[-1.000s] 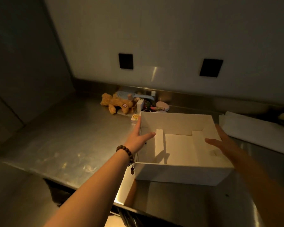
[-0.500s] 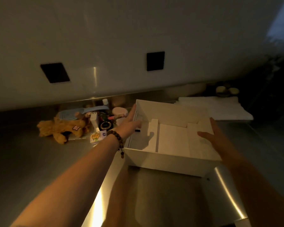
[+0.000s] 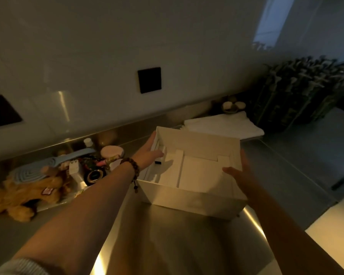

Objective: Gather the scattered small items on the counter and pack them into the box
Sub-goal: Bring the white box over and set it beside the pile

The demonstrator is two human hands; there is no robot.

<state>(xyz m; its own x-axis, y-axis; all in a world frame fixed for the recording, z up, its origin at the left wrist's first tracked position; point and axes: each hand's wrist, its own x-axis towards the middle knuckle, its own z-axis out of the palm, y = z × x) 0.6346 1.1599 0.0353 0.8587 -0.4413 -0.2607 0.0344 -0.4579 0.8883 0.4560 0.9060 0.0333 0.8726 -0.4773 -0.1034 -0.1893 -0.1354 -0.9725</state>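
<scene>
A white open box (image 3: 189,199) with card dividers sits on the steel counter (image 3: 167,235). My left hand (image 3: 147,153) holds its left wall, fingers outside and thumb over the rim. My right hand (image 3: 239,175) holds the right wall the same way. Left of the box lies a cluster of small items: a tan plush toy (image 3: 26,193), a blue hairbrush (image 3: 46,165), a round black tin (image 3: 94,175), a white round jar (image 3: 112,151), a small white bottle (image 3: 87,141) and a white charger (image 3: 74,167).
A folded white cloth (image 3: 222,126) lies behind the box on the right. A small dish of round things (image 3: 232,106) stands by the wall. A dark plant (image 3: 302,92) fills the far right corner. Black wall sockets (image 3: 149,80) sit above the counter.
The view has swung to the right, so the items now sit further left in frame. Both hands have stayed on the box's side walls.
</scene>
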